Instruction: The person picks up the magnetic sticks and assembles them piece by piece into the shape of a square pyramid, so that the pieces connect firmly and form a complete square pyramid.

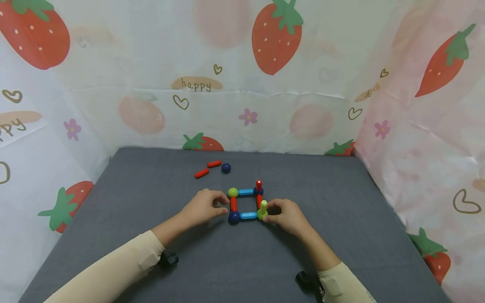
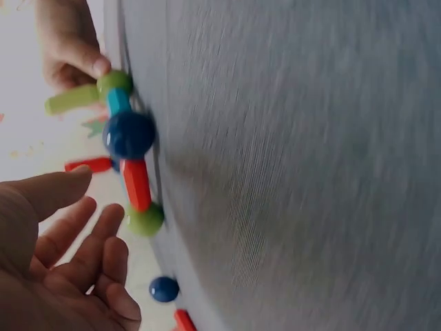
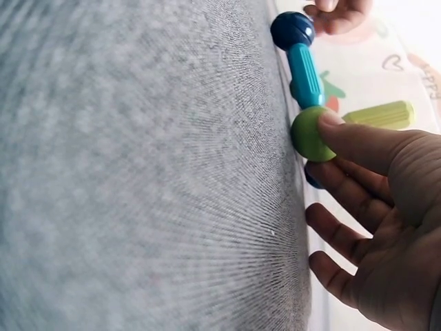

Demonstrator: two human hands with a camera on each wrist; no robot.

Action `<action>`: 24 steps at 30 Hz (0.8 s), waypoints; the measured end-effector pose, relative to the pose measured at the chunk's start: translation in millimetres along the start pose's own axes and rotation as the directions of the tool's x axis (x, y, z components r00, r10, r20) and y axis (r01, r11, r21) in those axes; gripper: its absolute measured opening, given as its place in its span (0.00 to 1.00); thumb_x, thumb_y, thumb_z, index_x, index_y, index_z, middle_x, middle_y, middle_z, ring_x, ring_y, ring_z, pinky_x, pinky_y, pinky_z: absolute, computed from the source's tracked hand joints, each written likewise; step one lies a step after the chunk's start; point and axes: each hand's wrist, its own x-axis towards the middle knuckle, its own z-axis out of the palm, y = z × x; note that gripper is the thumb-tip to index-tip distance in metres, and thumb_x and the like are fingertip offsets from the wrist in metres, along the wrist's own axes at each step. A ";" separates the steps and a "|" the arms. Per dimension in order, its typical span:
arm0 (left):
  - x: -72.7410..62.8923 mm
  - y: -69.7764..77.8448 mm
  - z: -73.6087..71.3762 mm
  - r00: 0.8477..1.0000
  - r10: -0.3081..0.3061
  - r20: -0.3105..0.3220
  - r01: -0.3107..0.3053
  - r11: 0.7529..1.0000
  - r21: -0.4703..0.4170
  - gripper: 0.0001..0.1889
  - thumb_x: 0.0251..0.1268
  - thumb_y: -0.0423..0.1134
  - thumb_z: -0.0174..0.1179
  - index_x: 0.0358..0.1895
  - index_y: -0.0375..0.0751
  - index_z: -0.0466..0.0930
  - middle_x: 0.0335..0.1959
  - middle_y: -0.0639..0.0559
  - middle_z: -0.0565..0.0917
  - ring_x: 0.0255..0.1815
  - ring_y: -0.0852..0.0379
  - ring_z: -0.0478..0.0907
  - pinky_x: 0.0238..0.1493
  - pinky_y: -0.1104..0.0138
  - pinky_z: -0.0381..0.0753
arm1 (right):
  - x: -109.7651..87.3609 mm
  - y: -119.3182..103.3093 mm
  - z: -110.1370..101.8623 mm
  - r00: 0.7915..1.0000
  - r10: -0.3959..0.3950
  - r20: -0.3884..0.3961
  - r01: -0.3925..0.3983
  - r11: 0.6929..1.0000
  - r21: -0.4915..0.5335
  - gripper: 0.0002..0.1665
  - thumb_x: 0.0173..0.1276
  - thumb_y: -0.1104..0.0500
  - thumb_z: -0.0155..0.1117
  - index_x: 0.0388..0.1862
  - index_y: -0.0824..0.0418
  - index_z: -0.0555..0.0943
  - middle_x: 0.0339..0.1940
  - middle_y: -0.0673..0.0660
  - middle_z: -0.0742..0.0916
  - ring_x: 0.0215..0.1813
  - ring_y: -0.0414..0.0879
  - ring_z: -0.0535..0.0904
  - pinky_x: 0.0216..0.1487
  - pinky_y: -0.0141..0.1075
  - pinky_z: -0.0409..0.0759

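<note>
L hand [image 3: 342,15] partly out of R-wrist view, top edge.

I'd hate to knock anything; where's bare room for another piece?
Bare: grey cloth tabletop right of the right hand, and between the beige sleeves, nearer than the square frame of coloured rods and balls. Crowded: around that frame, left hand beside it, and farther back leftward, by two red rods and a dark-blue ball.

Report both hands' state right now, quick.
Left hand: open, holding nothing.
Right hand: closed, thumb and finger pinching the green ball that carries the upright green rod.
</note>
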 end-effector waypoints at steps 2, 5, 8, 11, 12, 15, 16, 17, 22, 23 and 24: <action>3.4 -3.0 -7.0 1.000 0.012 -0.005 -0.012 1.000 0.006 0.12 0.65 0.44 0.72 0.50 0.49 0.88 0.45 0.59 0.85 0.48 0.54 0.75 0.51 0.57 0.77 | 0.2 0.3 0.1 1.000 -0.004 -0.002 0.004 1.000 0.001 0.16 0.58 0.54 0.82 0.45 0.50 0.89 0.44 0.46 0.89 0.49 0.43 0.82 0.56 0.46 0.79; 8.8 -7.5 -18.6 0.999 0.036 -0.015 -0.035 0.999 0.016 0.14 0.67 0.44 0.71 0.53 0.47 0.87 0.50 0.55 0.86 0.53 0.51 0.76 0.56 0.54 0.77 | 0.1 0.3 0.0 1.000 -0.006 -0.005 0.006 1.000 -0.002 0.16 0.58 0.54 0.82 0.45 0.51 0.89 0.44 0.46 0.89 0.49 0.43 0.82 0.56 0.46 0.79; 14.5 -12.7 -29.3 0.999 0.038 -0.029 -0.037 0.999 0.023 0.15 0.68 0.43 0.70 0.55 0.45 0.87 0.52 0.52 0.86 0.55 0.48 0.76 0.57 0.52 0.77 | -0.5 0.0 0.0 1.000 0.000 -0.006 0.000 1.000 -0.005 0.16 0.59 0.54 0.82 0.45 0.51 0.89 0.44 0.46 0.89 0.49 0.43 0.81 0.55 0.46 0.79; 20.9 -19.7 -38.1 0.999 0.027 -0.045 -0.025 0.999 0.035 0.16 0.68 0.43 0.69 0.57 0.45 0.86 0.54 0.51 0.86 0.56 0.47 0.75 0.58 0.52 0.76 | -0.7 -0.4 0.1 1.000 0.008 -0.005 -0.008 1.000 -0.008 0.16 0.59 0.54 0.81 0.45 0.50 0.89 0.44 0.46 0.88 0.49 0.43 0.81 0.56 0.46 0.79; 23.3 -22.2 -41.0 0.999 0.021 -0.049 -0.019 0.999 0.041 0.16 0.68 0.43 0.69 0.57 0.45 0.86 0.54 0.51 0.86 0.56 0.47 0.75 0.58 0.51 0.76 | -0.7 -0.4 0.1 1.000 0.009 -0.004 -0.009 1.000 -0.008 0.16 0.59 0.54 0.81 0.45 0.50 0.89 0.44 0.46 0.88 0.49 0.43 0.81 0.56 0.46 0.79; 31.2 -31.3 -48.9 0.998 0.029 -0.062 -0.025 0.998 0.061 0.17 0.69 0.44 0.69 0.58 0.44 0.86 0.55 0.49 0.86 0.57 0.46 0.75 0.59 0.51 0.75 | -0.4 -0.2 0.2 1.000 0.010 -0.003 -0.010 1.000 -0.010 0.16 0.59 0.53 0.81 0.45 0.50 0.89 0.44 0.46 0.89 0.49 0.43 0.81 0.56 0.46 0.79; 34.0 -34.4 -51.5 0.997 0.034 -0.068 -0.029 0.997 0.067 0.17 0.69 0.44 0.69 0.58 0.43 0.86 0.55 0.48 0.86 0.57 0.46 0.75 0.59 0.51 0.75 | -0.3 -0.1 0.3 1.000 0.010 -0.003 -0.010 1.000 -0.011 0.16 0.59 0.53 0.81 0.45 0.50 0.89 0.44 0.46 0.89 0.49 0.43 0.81 0.56 0.46 0.79; 37.2 -37.6 -53.7 0.996 0.037 -0.076 -0.031 0.997 0.071 0.17 0.69 0.44 0.69 0.58 0.43 0.86 0.55 0.48 0.86 0.57 0.46 0.75 0.59 0.50 0.75 | -0.2 -0.1 0.2 1.000 0.010 -0.002 -0.010 1.000 -0.009 0.16 0.59 0.53 0.81 0.45 0.50 0.89 0.44 0.46 0.89 0.49 0.43 0.81 0.56 0.46 0.79; 52.0 -52.7 -63.2 0.993 0.052 -0.102 -0.044 0.996 0.081 0.18 0.67 0.43 0.70 0.57 0.41 0.86 0.54 0.47 0.86 0.57 0.46 0.74 0.58 0.49 0.75 | -0.5 -1.2 -0.4 1.000 0.011 -0.006 -0.011 1.000 -0.006 0.16 0.58 0.54 0.82 0.46 0.50 0.89 0.44 0.46 0.89 0.49 0.43 0.82 0.57 0.46 0.79; 54.8 -55.8 -64.4 0.993 0.051 -0.104 -0.042 0.996 0.084 0.18 0.67 0.43 0.70 0.57 0.41 0.86 0.53 0.47 0.86 0.56 0.46 0.74 0.58 0.49 0.75 | -0.7 -1.4 -0.6 1.000 0.011 -0.005 -0.011 1.000 -0.006 0.16 0.59 0.54 0.81 0.46 0.51 0.89 0.44 0.46 0.89 0.50 0.43 0.82 0.57 0.46 0.79; 57.1 -58.6 -65.6 0.993 0.048 -0.104 -0.039 0.996 0.086 0.18 0.67 0.43 0.70 0.58 0.41 0.86 0.53 0.46 0.86 0.56 0.45 0.74 0.58 0.49 0.74 | -0.9 -1.6 -0.9 1.000 0.011 -0.004 -0.011 1.000 -0.007 0.16 0.59 0.54 0.81 0.46 0.51 0.89 0.44 0.46 0.89 0.50 0.43 0.82 0.57 0.47 0.79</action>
